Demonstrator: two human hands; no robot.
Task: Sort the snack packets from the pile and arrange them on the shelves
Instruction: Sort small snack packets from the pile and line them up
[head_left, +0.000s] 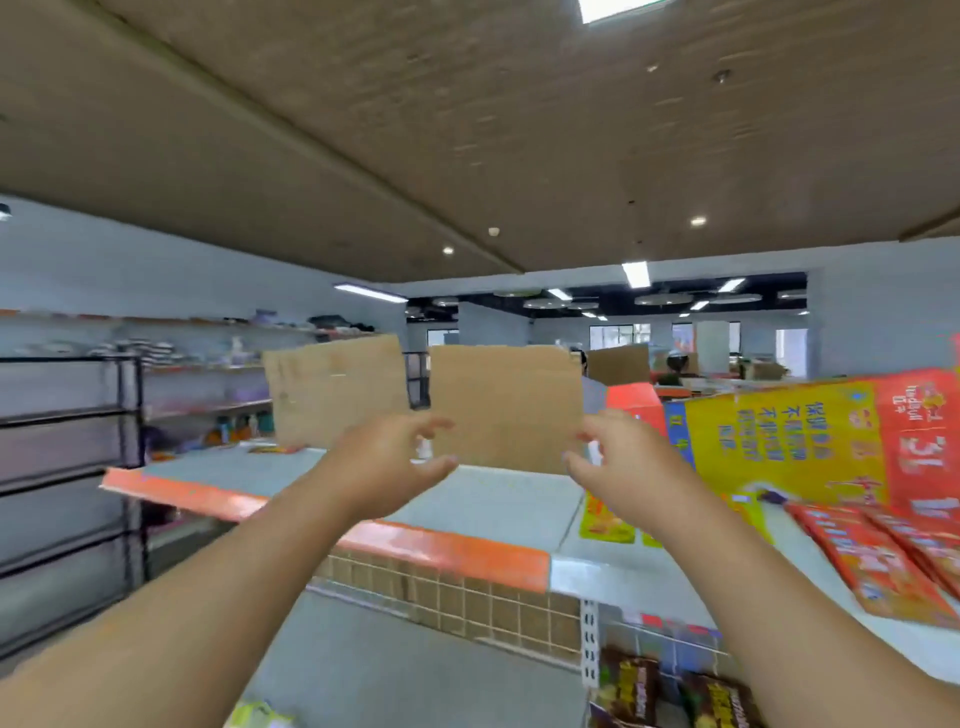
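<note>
Both my arms reach forward over the top shelf (488, 499), a white board with an orange front strip. My left hand (389, 457) and my right hand (618, 457) hang above it with fingers curled and apart, holding nothing. Red snack packets (878, 561) lie flat on the shelf top at the right, with a yellow packet (605, 522) just beyond my right wrist. Dark brown packets (631, 686) stand on a lower shelf at the bottom right. A yellow-green packet (257, 717) shows at the bottom edge.
Two upright cardboard sheets (506, 405) stand at the back of the shelf top. A big red and yellow carton (795, 431) leans at the right. A black metal rack (67, 467) stands at the left, and wall shelves with goods run behind it.
</note>
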